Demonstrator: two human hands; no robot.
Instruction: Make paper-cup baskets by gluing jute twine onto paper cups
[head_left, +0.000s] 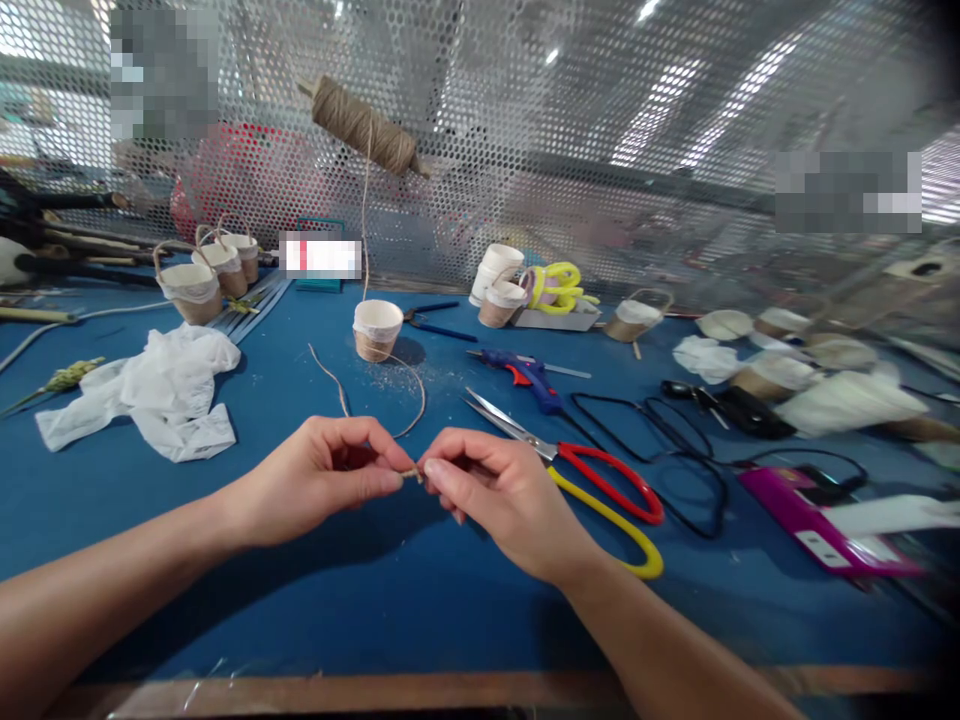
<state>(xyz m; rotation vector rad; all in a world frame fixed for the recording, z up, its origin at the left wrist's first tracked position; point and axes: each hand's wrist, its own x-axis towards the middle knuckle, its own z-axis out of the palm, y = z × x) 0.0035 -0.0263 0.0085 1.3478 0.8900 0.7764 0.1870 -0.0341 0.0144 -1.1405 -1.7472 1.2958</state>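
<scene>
Between my two hands runs a short length of brown twine [411, 473], with a small knot or loop showing. My left hand [337, 470] pinches it from one side, thumb against forefinger. On the other side my right hand [499, 495] pinches it the same way. Loose twine [424, 400] curves behind my fingers toward a small cup [377, 330] wrapped in white lace and brown burlap. More twine rises from behind that cup to a spool [365, 125] hung on the mesh. Scissors [559, 450] with red and yellow handles lie right beside my right hand.
A blue glue gun [517, 375] and its black cord lie to the right, near a magenta power strip [829, 520]. Pliers [435, 320] rest behind. White lace [154, 390] is heaped at left, before handled cups [191, 290]. A perforated metal screen [465, 200] closes the back.
</scene>
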